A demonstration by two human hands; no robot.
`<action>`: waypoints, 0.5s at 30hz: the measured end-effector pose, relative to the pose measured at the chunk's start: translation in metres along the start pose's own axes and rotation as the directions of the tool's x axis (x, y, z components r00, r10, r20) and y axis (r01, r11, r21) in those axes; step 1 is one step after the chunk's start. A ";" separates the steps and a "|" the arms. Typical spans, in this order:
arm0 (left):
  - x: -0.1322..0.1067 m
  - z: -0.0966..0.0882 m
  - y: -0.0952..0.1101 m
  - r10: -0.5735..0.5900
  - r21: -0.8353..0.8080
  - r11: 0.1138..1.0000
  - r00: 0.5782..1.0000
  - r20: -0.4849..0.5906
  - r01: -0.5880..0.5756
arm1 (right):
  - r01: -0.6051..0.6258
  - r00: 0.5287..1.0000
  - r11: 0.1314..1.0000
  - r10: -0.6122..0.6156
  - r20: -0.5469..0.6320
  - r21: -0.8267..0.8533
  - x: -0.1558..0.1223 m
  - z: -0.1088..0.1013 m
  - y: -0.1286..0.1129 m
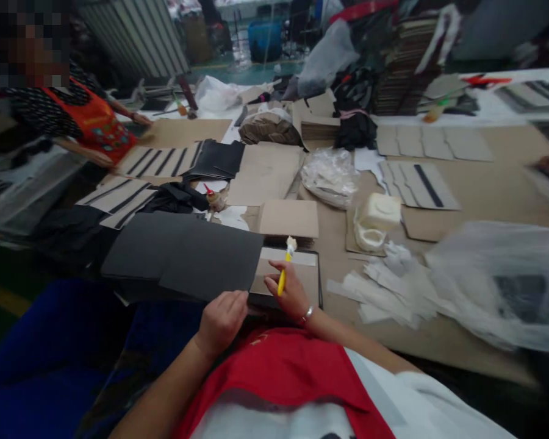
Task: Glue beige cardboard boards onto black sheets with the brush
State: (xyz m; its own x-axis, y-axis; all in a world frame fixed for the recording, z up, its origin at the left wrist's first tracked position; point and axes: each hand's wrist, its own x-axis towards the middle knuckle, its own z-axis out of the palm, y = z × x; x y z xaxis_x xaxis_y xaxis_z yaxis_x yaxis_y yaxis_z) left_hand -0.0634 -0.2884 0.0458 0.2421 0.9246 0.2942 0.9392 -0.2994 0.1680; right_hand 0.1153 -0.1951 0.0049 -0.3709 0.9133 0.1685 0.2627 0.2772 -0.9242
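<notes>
Red apron [293, 360], nearest. Right hand [293, 292]: fingers clamped on yellow brush [282, 280], long axis twelve-to-six. Left hand [224, 320]: fingers pinching black sheet [210, 259], which extends toward ten o'clock.

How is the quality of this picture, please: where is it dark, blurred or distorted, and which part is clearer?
Head view: dim light, lower right corner nearly black; head view: outer areas stretched and smeared, like the plastic bag at right; head view: coarse blocks cover the upper left corner; head view: yellow brush and right hand near the middle look clearer, though slightly soft.
</notes>
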 end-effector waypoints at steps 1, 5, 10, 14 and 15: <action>0.004 0.014 0.015 0.091 -0.044 0.995 0.996 0.022 -0.090 | -0.036 0.998 0.999 0.034 -0.051 -0.033 0.003 0.002 0.005; 0.026 0.061 0.044 0.357 -0.150 0.928 0.929 0.098 -0.340 | -0.116 0.976 0.978 0.080 -0.204 -0.171 0.003 -0.014 0.047; 0.027 0.087 0.020 0.302 -0.125 0.952 0.924 0.237 -0.279 | -0.255 0.940 0.908 0.152 -0.307 -0.331 -0.023 -0.060 0.098; 0.014 0.105 -0.004 0.221 -0.061 0.975 0.888 0.404 -0.215 | -0.313 0.938 0.803 0.176 -0.299 -0.508 -0.036 -0.075 0.117; 0.013 0.109 -0.006 0.215 -0.050 0.975 0.873 0.438 -0.214 | -0.313 0.942 0.773 0.181 -0.281 -0.552 -0.037 -0.074 0.119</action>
State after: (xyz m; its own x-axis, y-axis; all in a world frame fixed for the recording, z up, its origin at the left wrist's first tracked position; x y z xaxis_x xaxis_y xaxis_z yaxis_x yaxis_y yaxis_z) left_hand -0.0394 -0.2485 -0.0538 0.5195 0.8461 -0.1194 0.8520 -0.5022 0.1482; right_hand 0.2264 -0.1735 -0.0853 -0.0517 0.9948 0.0878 0.8107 0.0932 -0.5780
